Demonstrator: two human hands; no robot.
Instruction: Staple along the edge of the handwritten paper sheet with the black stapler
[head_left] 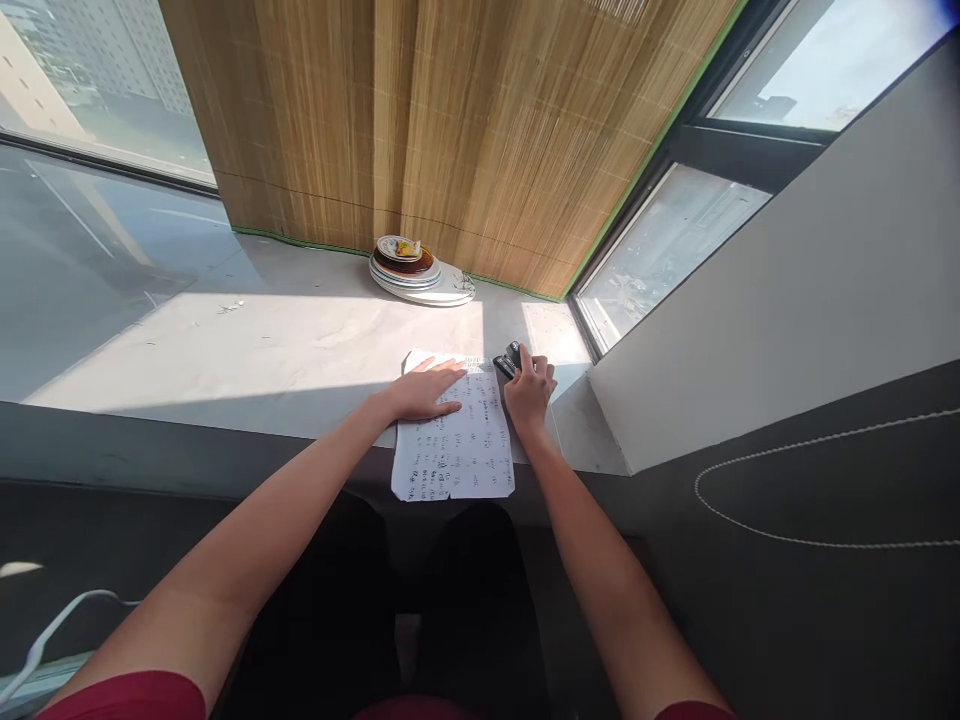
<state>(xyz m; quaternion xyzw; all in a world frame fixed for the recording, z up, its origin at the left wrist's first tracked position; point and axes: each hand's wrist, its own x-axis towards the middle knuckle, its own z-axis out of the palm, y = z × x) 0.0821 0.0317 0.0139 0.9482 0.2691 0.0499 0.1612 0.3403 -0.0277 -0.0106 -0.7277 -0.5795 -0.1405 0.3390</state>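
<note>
Sheets of white paper with rows of handwriting lie on the windowsill, their near end hanging over its front edge. My left hand rests flat on the upper left of the paper, fingers stretched out to the right. Beside the paper's top right corner, my right hand is closed round a black stapler. The stapler's jaws point left, close to the paper's edge; its rear part is hidden by my fingers. I cannot tell whether paper sits between the jaws.
A stack of plates with a small yellow item on top stands at the back, against a bamboo blind. White scraps lie on the sill to the left. A white wall and a beaded cord are at the right.
</note>
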